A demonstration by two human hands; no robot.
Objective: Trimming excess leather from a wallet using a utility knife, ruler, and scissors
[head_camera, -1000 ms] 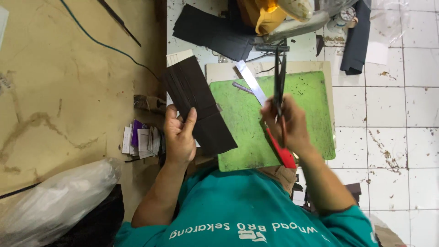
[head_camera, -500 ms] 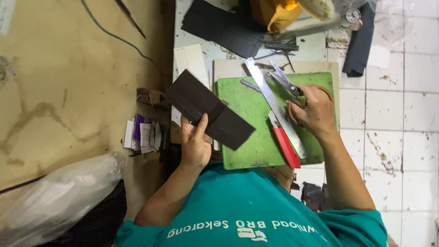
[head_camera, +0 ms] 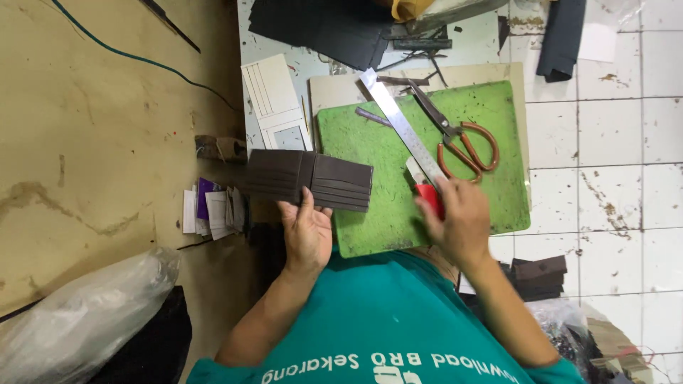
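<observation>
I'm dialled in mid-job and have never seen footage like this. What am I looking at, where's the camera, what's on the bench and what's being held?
There is no machine here: a person works with two bare hands, and the one camera sits on their head, looking down. The left hand holds a dark brown wallet panel with card slots at the edge of a green cutting mat. The right hand, blurred, is at a red-handled tool, though the grip is unclear. On the mat lie a steel ruler and orange-handled scissors. Beside it sits a white card template, with dark leather sheets beyond.
</observation>
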